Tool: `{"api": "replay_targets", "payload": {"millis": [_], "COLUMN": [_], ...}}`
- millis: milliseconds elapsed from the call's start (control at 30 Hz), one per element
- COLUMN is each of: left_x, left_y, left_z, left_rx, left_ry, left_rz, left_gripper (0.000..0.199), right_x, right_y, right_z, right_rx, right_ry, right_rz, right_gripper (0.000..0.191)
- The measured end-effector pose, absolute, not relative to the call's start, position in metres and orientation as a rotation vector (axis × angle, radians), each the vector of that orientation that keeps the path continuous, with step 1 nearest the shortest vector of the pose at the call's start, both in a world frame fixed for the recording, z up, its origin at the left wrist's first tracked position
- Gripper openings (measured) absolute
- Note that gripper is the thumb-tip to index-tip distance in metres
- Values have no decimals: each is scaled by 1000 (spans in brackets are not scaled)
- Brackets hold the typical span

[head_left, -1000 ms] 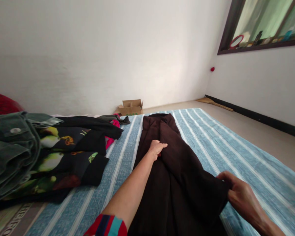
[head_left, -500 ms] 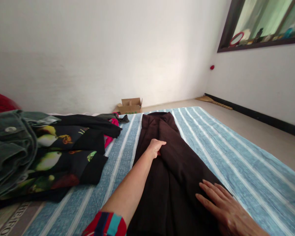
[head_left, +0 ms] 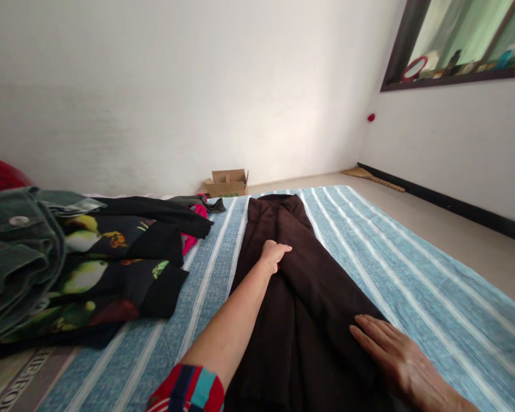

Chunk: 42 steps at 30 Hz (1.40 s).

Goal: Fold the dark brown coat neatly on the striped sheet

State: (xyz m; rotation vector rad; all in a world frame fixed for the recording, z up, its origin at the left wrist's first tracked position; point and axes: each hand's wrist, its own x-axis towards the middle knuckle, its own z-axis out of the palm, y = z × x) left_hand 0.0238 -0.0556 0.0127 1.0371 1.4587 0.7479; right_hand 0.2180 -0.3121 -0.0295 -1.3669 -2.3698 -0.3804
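Note:
Dark brown trousers [head_left: 321, 274] lie stretched out on the bed, waistband at the far end and legs toward me. My left hand [head_left: 276, 254] is closed on the cloth near the crotch, thumb pointing right and the other fingers mostly hidden. A small bit of red shows under that hand. On the outer edge of the right trouser leg, my right hand [head_left: 395, 349] rests flat with its fingers stretched out. The near ends of the legs run out of view.
Left of the trousers lie a grey-green denim garment [head_left: 17, 257], a black printed garment [head_left: 120, 274] and pink cloth [head_left: 189, 243]. The blue striped sheet [head_left: 369, 246] covers the bed. A cardboard box [head_left: 226, 184] stands by the wall beyond the bed.
My right hand has slid slightly right toward the outer edge of the trouser leg, its fingers closer together. My left hand holds nearly the same spot.

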Motion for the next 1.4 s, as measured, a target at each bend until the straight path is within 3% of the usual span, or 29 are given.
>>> {"api": "replay_targets", "payload": {"millis": [333,433,767,1200,1400], "left_x": [21,14,-8,-12,-12], "left_y": [-46,-44,-52,-41,-47], "left_z": [32,34,20,23,38], "left_rx": [1073,1114,1344,1697,1980], "left_ry": [1424,1446,1605,1709,1852], "left_rz": [916,944,856,720,649], "left_gripper": [20,21,27,27,10], "right_x": [205,188,132,127,119], "right_y": [-289,-291,-290,-286,-288], "right_z": [53,55,-8,-5,-3], "right_rx": [-1553,-1504,-1443,-1589,-1696], "right_ry": [-1816,-1875,-2264,-2334,-2414], "right_rz": [428,326,-269,-163,13], "right_gripper": [21,19,25,25,19]}}
